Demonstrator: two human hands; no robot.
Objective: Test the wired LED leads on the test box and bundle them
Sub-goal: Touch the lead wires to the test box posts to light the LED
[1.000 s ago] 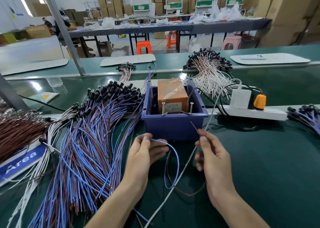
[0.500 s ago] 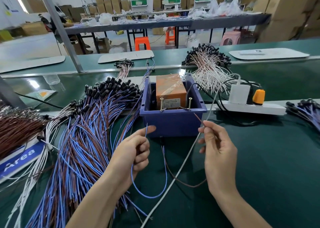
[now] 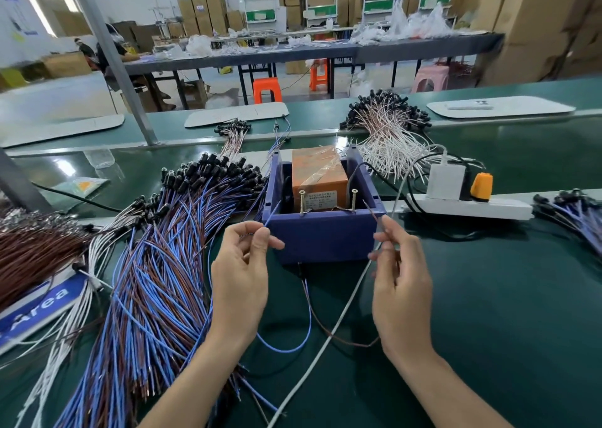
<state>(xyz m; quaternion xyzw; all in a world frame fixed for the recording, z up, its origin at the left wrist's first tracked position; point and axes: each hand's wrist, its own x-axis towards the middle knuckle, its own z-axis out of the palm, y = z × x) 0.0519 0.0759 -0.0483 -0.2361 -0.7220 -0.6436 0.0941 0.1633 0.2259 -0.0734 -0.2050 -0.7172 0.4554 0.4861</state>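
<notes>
**Q:** What does this stage show?

**A:** It shows one LED lead presented to the test box (image 3: 325, 235). My left hand (image 3: 241, 264) pinches the blue wire (image 3: 306, 313) close to its tip, just off the box's front-left corner. My right hand (image 3: 400, 271) pinches the brown wire (image 3: 325, 326) at the front-right corner. Both wires sag in loops in front of the box. I cannot make out the lamp end.

**Q:** How is good contact made?

**A:** In my judgement, each tip should go to its own terminal. Blue goes to the left screw (image 3: 302, 201) and brown to the right screw (image 3: 354, 199), both standing just inside the box's front wall. I should grip near the tips so they do not waver, keep the two ends apart, and press lightly. The heap of leads (image 3: 156, 264) lies left of the box.
</notes>
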